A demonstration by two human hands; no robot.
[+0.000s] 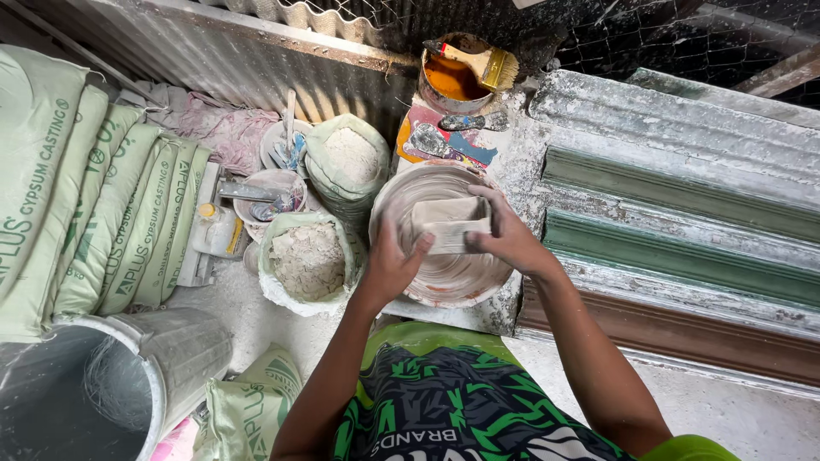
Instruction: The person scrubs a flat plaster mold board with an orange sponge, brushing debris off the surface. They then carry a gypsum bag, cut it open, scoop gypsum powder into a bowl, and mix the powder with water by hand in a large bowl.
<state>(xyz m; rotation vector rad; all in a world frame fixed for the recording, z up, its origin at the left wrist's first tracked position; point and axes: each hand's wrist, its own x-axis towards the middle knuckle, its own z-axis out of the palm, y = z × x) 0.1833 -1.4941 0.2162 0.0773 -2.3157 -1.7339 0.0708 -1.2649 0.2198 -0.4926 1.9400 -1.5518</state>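
Observation:
A round plaster-smeared bowl (pixel 444 277) stands on a white-dusted surface in front of me. Over its middle, both hands hold a pale, wet, plaster-coated rectangular piece (pixel 448 222). My left hand (pixel 389 265) grips its left end with the thumb on top. My right hand (pixel 508 235) grips its right end, fingers curled over the far edge. The underside of the piece and the bowl's contents below it are hidden.
An orange paint can (pixel 453 81) with a brush (pixel 478 61) stands behind the bowl, with scrapers (pixel 453 137) beside it. Open sacks of white powder (pixel 307 260) (pixel 348 158) and small bowls lie to the left. Stacked green sacks (pixel 94 205), a grey bucket (pixel 102 384), green moulded lengths (pixel 683 196) at right.

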